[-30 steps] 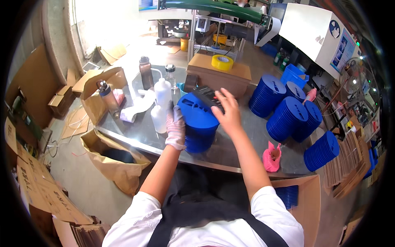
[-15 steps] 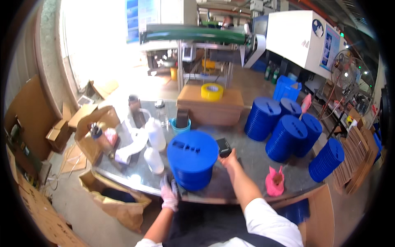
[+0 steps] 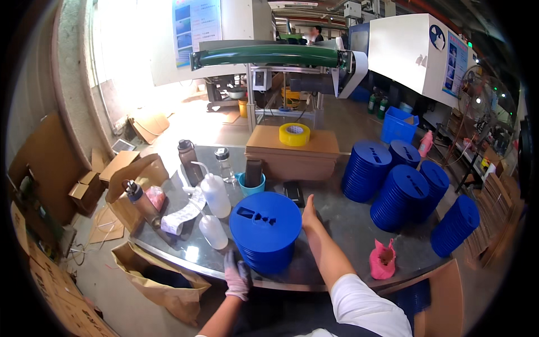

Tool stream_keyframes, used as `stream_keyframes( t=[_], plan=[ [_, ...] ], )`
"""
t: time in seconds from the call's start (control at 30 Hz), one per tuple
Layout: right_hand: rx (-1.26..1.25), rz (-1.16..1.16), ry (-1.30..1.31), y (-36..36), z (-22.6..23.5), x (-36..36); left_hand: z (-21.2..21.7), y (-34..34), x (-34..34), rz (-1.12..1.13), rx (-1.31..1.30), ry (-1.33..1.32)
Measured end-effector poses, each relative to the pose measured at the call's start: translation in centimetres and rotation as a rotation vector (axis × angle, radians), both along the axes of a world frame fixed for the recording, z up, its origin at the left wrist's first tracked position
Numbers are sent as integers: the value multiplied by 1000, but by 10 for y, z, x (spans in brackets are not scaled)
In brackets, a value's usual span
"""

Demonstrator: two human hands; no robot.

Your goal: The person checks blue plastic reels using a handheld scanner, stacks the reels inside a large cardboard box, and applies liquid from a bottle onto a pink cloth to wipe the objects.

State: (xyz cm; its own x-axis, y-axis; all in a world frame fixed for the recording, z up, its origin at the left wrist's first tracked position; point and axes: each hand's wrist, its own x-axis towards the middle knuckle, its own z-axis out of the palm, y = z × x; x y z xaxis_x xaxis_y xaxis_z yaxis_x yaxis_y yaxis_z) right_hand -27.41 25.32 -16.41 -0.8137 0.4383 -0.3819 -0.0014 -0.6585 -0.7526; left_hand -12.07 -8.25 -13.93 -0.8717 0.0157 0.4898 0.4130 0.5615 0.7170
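A stack of round blue plastic discs (image 3: 265, 222) with cut-outs in the top one stands at the table's near edge. My left hand (image 3: 237, 277), in a pale glove with dark fingers, is at its lower left side with the fingers stretched out. Bare, my right hand (image 3: 309, 213) is held edge-on at the stack's right side, fingers straight and partly hidden by the stack; whether it touches is unclear. Just beyond my right hand, a flat black object (image 3: 293, 194) lies on the table. Left of the stack are two white squeeze bottles (image 3: 215, 195).
More blue disc stacks (image 3: 400, 197) stand at right, near a pink bag (image 3: 383, 260). Behind are a teal cup (image 3: 252, 184) and a cardboard pile (image 3: 292, 160) topped by yellow tape (image 3: 295, 134). Drinking bottles (image 3: 190, 161) and a paper roll (image 3: 184, 213) occupy the left.
My right hand has let go of the black object, which now lies on the table, and has come back beside the stack. My left hand stays by the stack. The view has shifted slightly.
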Motion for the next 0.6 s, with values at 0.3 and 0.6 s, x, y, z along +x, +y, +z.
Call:
stream_keyframes(
  t=[0.3,0.6],
  plan=[
    [118,323,-22,-105,74,162,25,-5,-98,-779,1212,-900],
    [-27,203,100,-132,97,169,40,18,-93,-893,1308,-997]
  ],
)
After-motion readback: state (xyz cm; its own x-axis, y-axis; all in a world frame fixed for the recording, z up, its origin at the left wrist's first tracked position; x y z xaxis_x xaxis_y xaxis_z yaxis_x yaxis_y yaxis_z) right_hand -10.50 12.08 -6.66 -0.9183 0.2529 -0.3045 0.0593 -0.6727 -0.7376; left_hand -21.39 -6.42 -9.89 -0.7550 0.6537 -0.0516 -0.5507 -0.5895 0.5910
